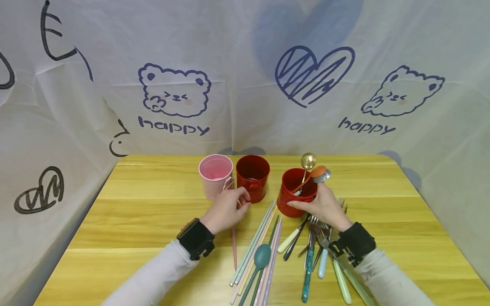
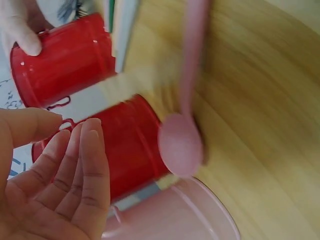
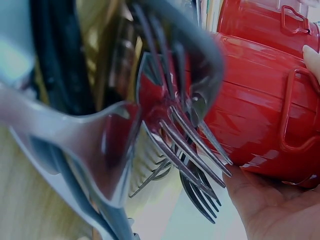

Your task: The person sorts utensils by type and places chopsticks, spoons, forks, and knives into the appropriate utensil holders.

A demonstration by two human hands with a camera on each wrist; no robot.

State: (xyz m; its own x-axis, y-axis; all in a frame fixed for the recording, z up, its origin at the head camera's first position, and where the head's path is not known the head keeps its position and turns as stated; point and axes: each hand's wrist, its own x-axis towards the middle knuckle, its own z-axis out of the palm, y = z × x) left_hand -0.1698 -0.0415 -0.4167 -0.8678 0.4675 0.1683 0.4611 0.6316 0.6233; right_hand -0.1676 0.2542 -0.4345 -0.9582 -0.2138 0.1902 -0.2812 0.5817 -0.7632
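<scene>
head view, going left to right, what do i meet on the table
Pink cup → middle red cup → right red cup → light blue handle → light green handles

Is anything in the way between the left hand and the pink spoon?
Nothing I can see! The pink spoon lies on the table below the left hand, with nothing visible on top. The middle red cup stands beyond them, not between.

head: pink spoon (image 1: 235, 250) partly hidden; left wrist: pink cup (image 2: 175, 217) cropped; right wrist: dark handle (image 3: 60, 55) blurred
</scene>
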